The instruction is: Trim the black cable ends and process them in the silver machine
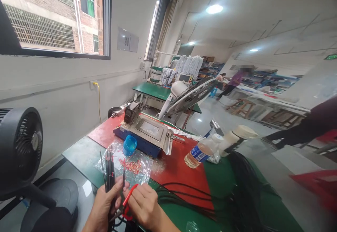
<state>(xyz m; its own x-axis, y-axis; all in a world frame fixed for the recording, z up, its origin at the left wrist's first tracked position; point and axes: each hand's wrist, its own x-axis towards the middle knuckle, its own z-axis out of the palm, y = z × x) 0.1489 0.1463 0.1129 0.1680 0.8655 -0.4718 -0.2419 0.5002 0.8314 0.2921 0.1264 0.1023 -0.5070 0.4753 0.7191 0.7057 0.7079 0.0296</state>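
Observation:
My left hand [104,202] is closed round a bundle of thin black cables [109,170], their ends pointing up and showing small bits of red. My right hand [144,204] grips red-handled scissors [128,200], the dark blades lying down towards the left hand. One short cable end [124,176] stands up between the two hands, near the right fingertips; which fingers hold it I cannot tell. Just beyond, a clear plastic bag [143,174] lies flat with many small red and pale scraps [131,166] on it. A blue plastic cup [130,145] stands at its far side.
A dusty blue-and-grey machine [150,131] sits on the red mat [179,163]. To the right are a labelled plastic bottle [200,153] and a heap of black cable [244,189]. Fans [21,151] stand left and beyond the table. People [235,79] are at the far right.

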